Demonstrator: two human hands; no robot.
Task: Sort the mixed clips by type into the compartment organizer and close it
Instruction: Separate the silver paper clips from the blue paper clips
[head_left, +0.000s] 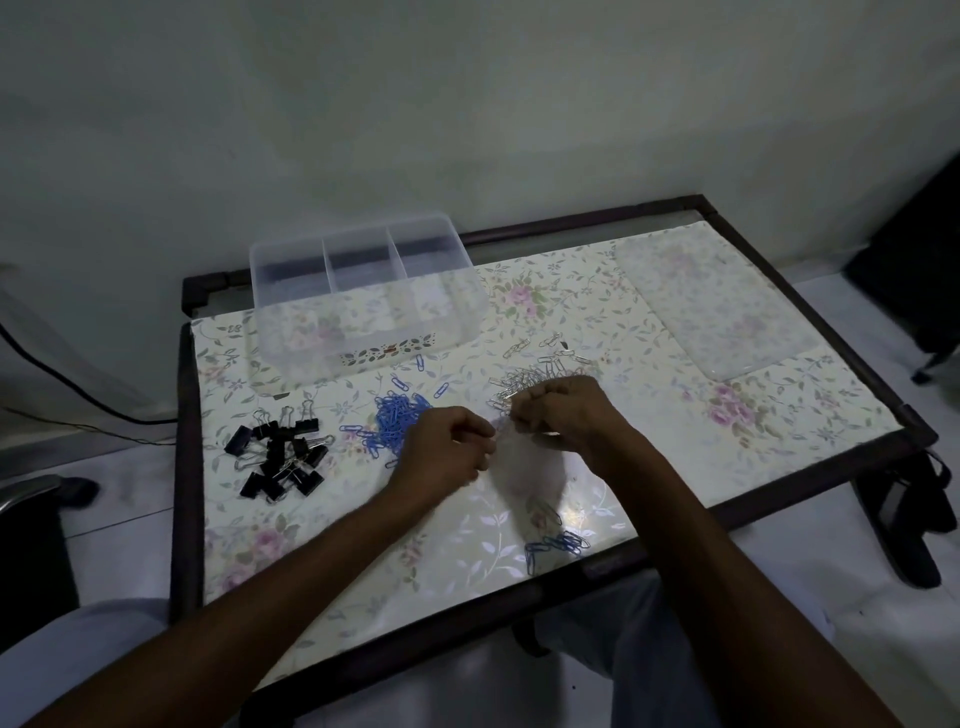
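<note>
Three sorted heaps are seen on the floral-covered table (675, 431): black binder clips (278, 457) at the left, blue paper clips (397, 418) in the middle, silver paper clips (540, 376) at the right. A small remnant of mixed clips (556, 543) is left near the front edge. Both hands are held close together between the blue and silver heaps. The left hand (447, 449) is curled with fingertips pinched; the right hand (563, 413) is bunched likewise, and something small and silver appears to be gripped between them, though what exactly is held cannot be told. The clear compartment organizer (363, 296) is placed open at the back of the table, its three compartments apparently unfilled, and its transparent lid (717, 306) is laid well apart at the right.

The pre-sorting step is judged nearly done. Next, tangled clips would need separating and dropping on their heaps, the front remnant cleared, then each heap carried to its own compartment.
</note>
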